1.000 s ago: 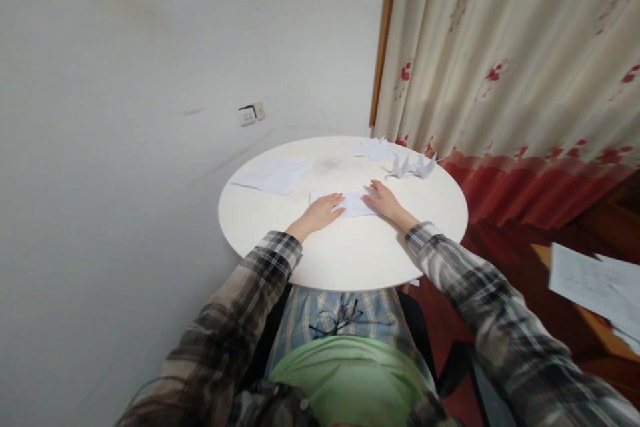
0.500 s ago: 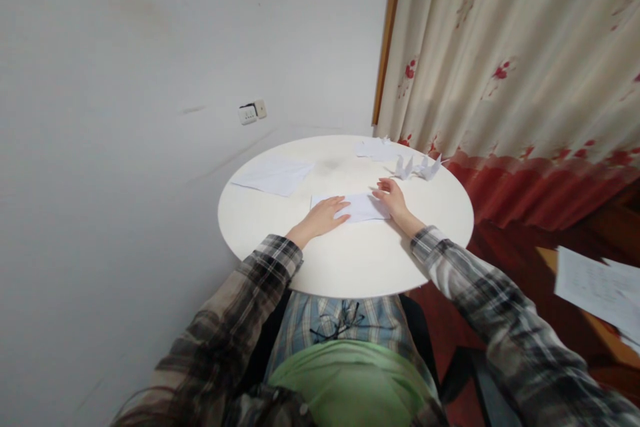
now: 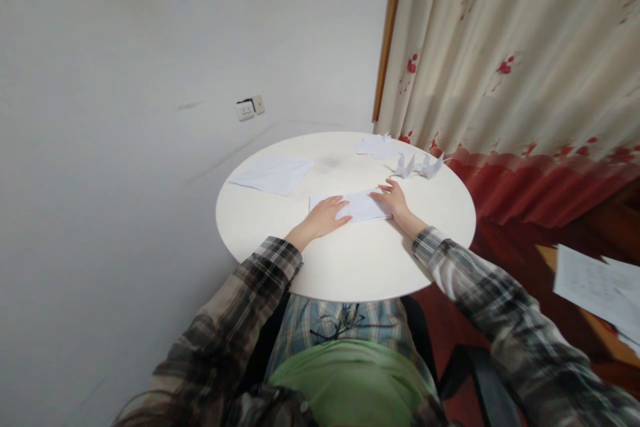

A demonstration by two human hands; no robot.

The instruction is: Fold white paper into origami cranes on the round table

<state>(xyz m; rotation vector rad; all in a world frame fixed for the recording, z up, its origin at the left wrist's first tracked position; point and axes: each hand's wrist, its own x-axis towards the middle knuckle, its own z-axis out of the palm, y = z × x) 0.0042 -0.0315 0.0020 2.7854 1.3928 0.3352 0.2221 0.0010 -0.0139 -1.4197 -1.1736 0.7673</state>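
Note:
A folded strip of white paper lies on the round white table in front of me. My left hand rests flat over its left part, fingers stretched out and thumb apart. At the right end of the paper is my right hand, its fingers spread and lightly bent, touching the sheet. Just beyond that hand stand two folded paper cranes, side by side. Parts of the folded paper are hidden under both hands.
A flat white sheet lies at the table's left. More paper with a small folded piece on it is at the back. A wall with a socket stands behind; a curtain hangs right. Printed sheets lie lower right.
My right hand's fingers have come down onto the right end of the paper. My left hand stays nearly where it was; the view has shifted slightly.

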